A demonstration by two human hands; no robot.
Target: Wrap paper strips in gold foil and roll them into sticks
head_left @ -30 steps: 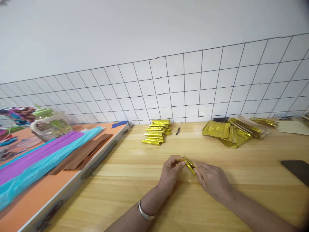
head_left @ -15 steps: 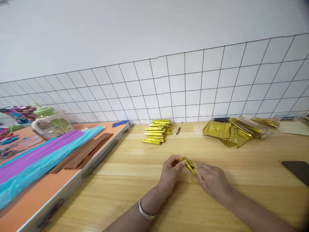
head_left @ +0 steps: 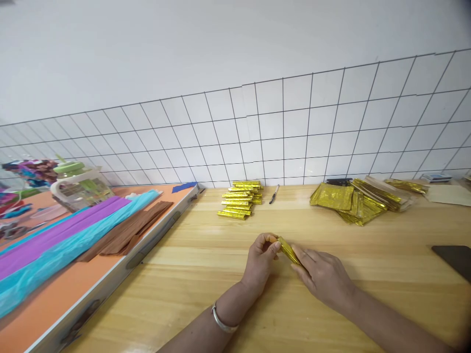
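A narrow folded strip of gold foil is held between both hands above the wooden table. My left hand pinches its upper left end between thumb and fingers; a silver bangle circles that wrist. At the strip's lower right end, my right hand grips it with thumb and fingers. Behind the hands lies a stack of folded gold strips, with a pen to its right. Flat gold foil sheets are piled at the back right.
On the left, an orange board with a raised edge carries purple, turquoise and brown crepe paper. A green-lidded jug stands behind these. A dark flat object lies at the right edge. White wall grid runs along the back.
The gold strip now looks closed and shows its broad face, where its folds were parted before. My right thumb has shifted slightly down along it.
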